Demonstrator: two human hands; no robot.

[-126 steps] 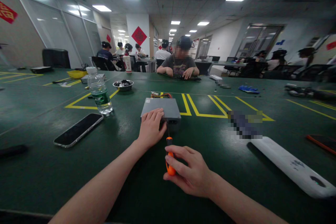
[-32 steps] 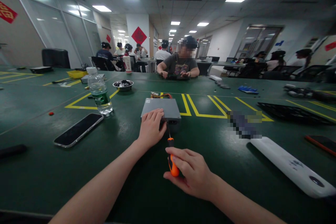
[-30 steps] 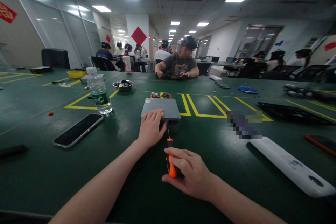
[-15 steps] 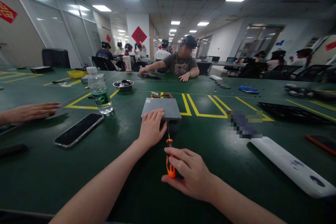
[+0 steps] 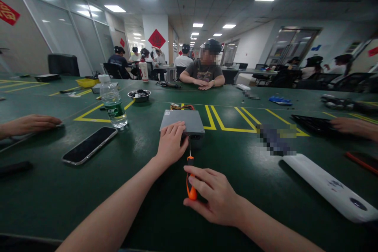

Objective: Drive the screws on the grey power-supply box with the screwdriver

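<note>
A grey metal computer power supply (image 5: 193, 120) sits on the green table, with a bundle of coloured wires (image 5: 182, 107) at its far side. My left hand (image 5: 172, 141) holds it, fingers across its top and thumb against its near face. In my right hand (image 5: 214, 193) is an orange and black screwdriver (image 5: 192, 193), gripped by the handle between thumb and fingers. The shaft points away from me and reaches the near face of the power supply, below my left thumb. The tip's exact contact is too small to make out.
Left of the power supply are a phone (image 5: 90, 145), a water bottle (image 5: 112, 104) and a metal bowl (image 5: 139, 95) of small parts. A long white device (image 5: 327, 187) lies on the right. Other people's hands rest at the left (image 5: 32, 125) and right (image 5: 352, 126).
The screwdriver handle has turned slightly in my right hand; my left hand stays put. Across the table, a person has drawn both hands together. Another person's hand has appeared at the right.
</note>
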